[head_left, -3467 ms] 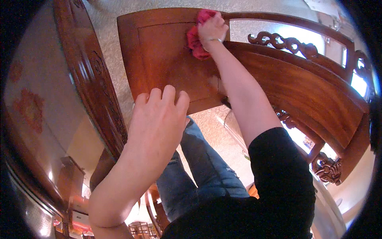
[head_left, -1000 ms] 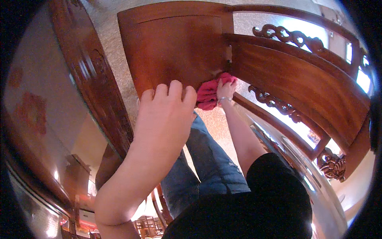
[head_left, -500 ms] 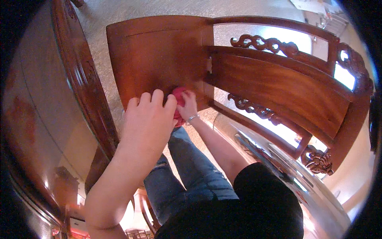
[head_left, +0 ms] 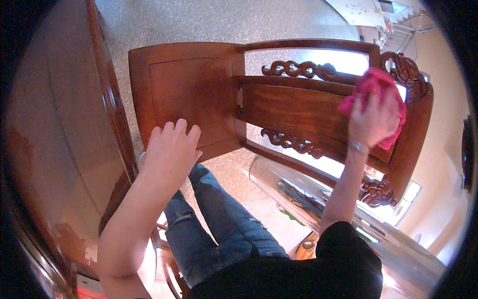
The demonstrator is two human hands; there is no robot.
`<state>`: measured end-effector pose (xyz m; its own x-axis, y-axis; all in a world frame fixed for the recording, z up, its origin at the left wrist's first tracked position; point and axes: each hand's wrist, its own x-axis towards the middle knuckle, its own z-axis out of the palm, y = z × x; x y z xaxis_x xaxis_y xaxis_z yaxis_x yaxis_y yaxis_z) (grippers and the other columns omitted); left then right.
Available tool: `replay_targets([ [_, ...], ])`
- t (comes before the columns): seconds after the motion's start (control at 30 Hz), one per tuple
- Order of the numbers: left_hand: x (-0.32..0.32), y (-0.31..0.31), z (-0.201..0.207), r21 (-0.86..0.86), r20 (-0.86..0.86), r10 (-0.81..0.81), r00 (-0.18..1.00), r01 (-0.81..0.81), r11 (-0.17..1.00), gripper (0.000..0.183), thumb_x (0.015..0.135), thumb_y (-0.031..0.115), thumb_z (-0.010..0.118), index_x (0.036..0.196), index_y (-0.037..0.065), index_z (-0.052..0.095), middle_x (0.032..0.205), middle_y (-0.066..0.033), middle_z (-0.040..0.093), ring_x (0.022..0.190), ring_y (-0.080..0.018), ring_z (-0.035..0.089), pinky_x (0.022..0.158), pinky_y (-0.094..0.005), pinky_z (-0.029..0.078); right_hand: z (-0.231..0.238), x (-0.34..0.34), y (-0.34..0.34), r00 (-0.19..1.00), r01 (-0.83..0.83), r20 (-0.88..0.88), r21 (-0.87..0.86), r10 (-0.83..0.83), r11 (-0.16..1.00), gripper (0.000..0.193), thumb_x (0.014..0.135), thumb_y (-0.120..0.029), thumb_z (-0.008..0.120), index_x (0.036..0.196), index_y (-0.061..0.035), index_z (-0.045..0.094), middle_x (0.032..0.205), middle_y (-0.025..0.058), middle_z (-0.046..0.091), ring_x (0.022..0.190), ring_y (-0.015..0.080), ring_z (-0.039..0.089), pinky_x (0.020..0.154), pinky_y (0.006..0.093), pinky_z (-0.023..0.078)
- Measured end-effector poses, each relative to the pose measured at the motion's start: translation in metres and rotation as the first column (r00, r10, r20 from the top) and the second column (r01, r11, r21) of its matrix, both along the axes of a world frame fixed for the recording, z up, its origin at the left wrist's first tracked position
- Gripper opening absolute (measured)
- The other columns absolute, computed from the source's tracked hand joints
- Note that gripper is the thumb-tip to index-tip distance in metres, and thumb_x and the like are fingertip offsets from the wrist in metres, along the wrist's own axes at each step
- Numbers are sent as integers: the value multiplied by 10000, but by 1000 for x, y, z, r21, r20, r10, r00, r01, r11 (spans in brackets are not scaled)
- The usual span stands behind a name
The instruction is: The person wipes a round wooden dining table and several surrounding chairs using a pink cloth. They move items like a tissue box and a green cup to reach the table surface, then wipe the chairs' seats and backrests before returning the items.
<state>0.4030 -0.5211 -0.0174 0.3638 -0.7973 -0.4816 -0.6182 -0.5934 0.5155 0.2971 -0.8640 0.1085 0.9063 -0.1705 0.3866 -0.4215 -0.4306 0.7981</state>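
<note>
In the head view, the right hand (head_left: 376,119) clutches a crimson cloth (head_left: 374,79) at the upper backrest (head_left: 298,112) of a carved wooden chair (head_left: 308,44); the left hand (head_left: 172,152), well apart, curls by the seat (head_left: 191,89), its grip unclear. Flat strokes along the grain would serve best.

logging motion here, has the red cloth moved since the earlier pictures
Yes, rightward: judged against the chair, the red cloth has gone from the seat to the upper backrest.
</note>
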Motion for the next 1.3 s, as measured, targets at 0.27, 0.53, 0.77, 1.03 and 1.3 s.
replay_targets([
  [0.27,2,2,-3,-2,11,0,1000,0,1000,437,848,304,652,1211,89,540,1121,-131,563,1055,-300,552,882,-437,454,-234,-3,21,948,-61,-250,463,196,884,386,802,-232,553,1164,-112,615,1306,137,514,1293,362,389,1014,614,283],
  [0.53,1,2,-9,-19,47,-5,999,6,1000,411,837,322,661,1160,95,548,1068,-121,571,1036,-293,556,862,-436,457,-310,1,42,601,325,-760,516,248,792,247,844,-224,512,951,-129,714,1124,83,624,1162,282,496,961,504,363],
  [0.77,-2,1,-11,-25,29,19,999,-18,1000,387,844,322,658,1134,86,558,1061,-123,569,1037,-292,555,865,-439,453,-105,37,-17,925,-31,-364,212,109,977,113,795,-202,549,858,-182,640,1083,-15,596,1004,235,535,750,464,419],
  [1.03,0,1,-6,-9,22,4,1000,-3,1000,383,854,313,649,1140,76,556,1064,-128,567,1034,-298,556,871,-440,448,-62,102,-61,976,-20,-219,-104,-4,994,478,809,-420,585,1212,-165,576,1325,168,503,1263,361,424,1006,656,242],
  [1.3,-2,2,-10,-26,24,30,999,-29,999,423,830,311,668,1161,74,554,1060,-123,570,1025,-297,557,864,-431,446,-218,148,-48,804,184,-594,176,-45,967,417,910,-221,451,1287,-52,513,1267,240,532,1239,431,431,1031,668,224],
])
